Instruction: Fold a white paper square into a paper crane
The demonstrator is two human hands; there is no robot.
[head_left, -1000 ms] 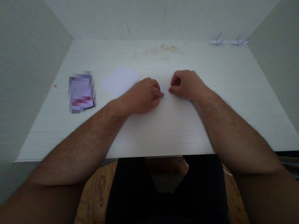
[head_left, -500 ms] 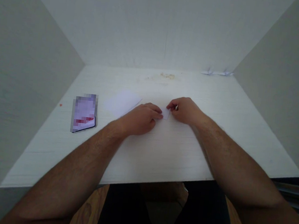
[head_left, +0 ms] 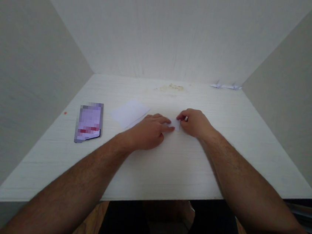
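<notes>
A small piece of white paper (head_left: pixel 177 125) lies on the white desk between my two hands. My left hand (head_left: pixel 151 133) rests with its fingers stretched out and their tips on the left part of the paper, hiding some of it. Thumb and fingertips of my right hand (head_left: pixel 194 123) are pinched together at the paper's right edge. Behind my left wrist lies a larger white sheet of paper (head_left: pixel 130 112), partly covered by that hand.
On the left of the desk (head_left: pixel 164 170) lies a phone (head_left: pixel 90 123) with a blurred screen. Folded white paper pieces (head_left: pixel 226 86) sit at the back right against the partition. A small orange speck (head_left: pixel 65 113) is near the left partition; brownish stains (head_left: pixel 176 87) mark the back.
The view has tilted slightly, so everything sits lower in it. My left fingers have spread and reach further right over the small paper. My right hand keeps its pinch at the edge.
</notes>
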